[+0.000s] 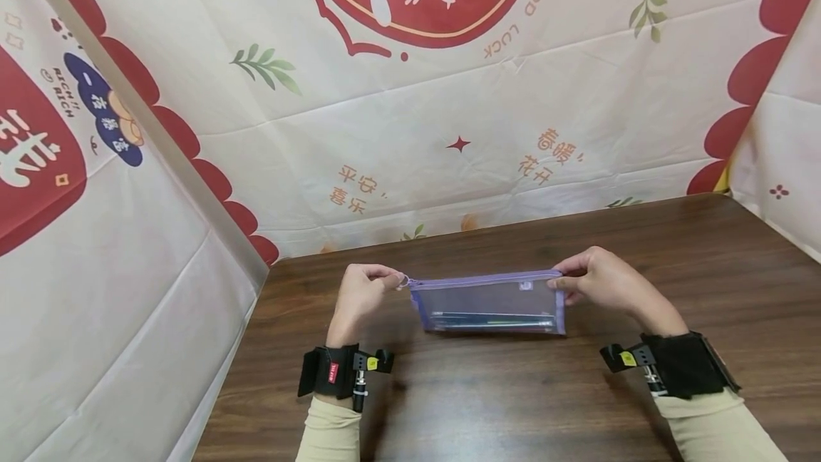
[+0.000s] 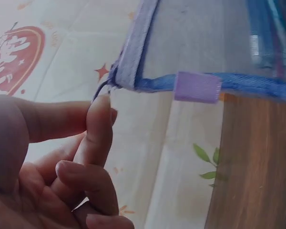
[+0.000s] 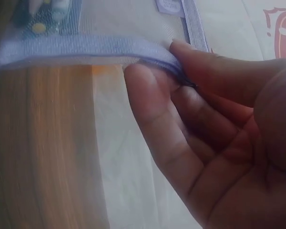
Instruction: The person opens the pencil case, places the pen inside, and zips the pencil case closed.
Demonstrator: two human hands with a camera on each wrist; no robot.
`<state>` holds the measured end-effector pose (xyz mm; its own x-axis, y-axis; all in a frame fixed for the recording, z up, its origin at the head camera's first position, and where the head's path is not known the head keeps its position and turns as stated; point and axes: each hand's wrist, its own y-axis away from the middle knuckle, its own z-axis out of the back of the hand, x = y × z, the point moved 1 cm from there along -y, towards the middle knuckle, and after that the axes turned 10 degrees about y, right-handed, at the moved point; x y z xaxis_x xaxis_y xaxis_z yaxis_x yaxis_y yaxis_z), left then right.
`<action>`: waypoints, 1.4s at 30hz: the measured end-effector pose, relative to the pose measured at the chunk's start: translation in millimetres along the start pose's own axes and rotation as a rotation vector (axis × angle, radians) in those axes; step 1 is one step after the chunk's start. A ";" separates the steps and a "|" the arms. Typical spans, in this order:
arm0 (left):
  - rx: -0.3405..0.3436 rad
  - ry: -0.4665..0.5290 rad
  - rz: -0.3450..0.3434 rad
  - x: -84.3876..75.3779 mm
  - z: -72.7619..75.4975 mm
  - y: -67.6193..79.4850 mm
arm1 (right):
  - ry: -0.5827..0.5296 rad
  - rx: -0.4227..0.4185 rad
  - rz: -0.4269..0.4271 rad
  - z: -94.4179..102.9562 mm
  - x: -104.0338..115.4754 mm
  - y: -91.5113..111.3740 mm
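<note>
A see-through purple zip pencil case [image 1: 494,298] is held upright, zip edge on top, over the brown table. Several pens or pencils [image 1: 494,320] lie along its bottom. My left hand [image 1: 365,294] pinches the zip pull at the case's upper left end between thumb and forefinger. In the left wrist view, a lilac tab [image 2: 197,87] sticks out from the side edge. With thumb and fingers, my right hand [image 1: 603,279] grips the upper right corner near a small pale label [image 1: 526,285]. The zip looks closed. Whether the bottom touches the table I cannot tell.
The wooden table [image 1: 487,398] extends on all sides of the case. Behind it hangs a white printed cloth [image 1: 417,127] with red shapes and leaves, and another printed cloth [image 1: 128,269] hangs at the left. Each wrist wears a black strap [image 1: 689,366] with a small mount.
</note>
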<state>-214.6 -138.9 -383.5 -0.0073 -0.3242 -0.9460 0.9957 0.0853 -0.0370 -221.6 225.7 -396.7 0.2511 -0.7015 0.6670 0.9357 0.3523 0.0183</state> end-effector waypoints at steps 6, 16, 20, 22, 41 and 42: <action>0.048 -0.028 0.044 1.0 4.8 2.2 | -0.052 0.074 0.022 -0.7 -0.7 1.2; 0.009 -0.056 0.074 23.1 2.1 -3.3 | 0.007 0.032 0.023 -21.5 -4.1 -9.7; -0.029 -0.125 0.068 35.6 -2.5 -6.2 | 0.045 -0.019 -0.003 -32.9 -2.1 -14.9; -0.045 -0.156 0.068 39.8 -5.2 -7.3 | 0.050 -0.041 -0.021 -38.3 -1.8 -16.8; -0.080 -0.171 0.136 67.1 -18.6 -15.3 | 0.079 -0.005 -0.153 -56.7 -2.6 -14.5; -0.082 -0.171 0.133 67.2 -18.9 -15.3 | 0.074 -0.001 -0.155 -56.9 -2.9 -14.4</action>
<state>-232.0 -144.1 -452.6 0.1466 -0.4590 -0.8763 0.9759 0.2121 0.0521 -221.7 187.4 -441.2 0.1208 -0.7909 0.5999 0.9649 0.2354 0.1160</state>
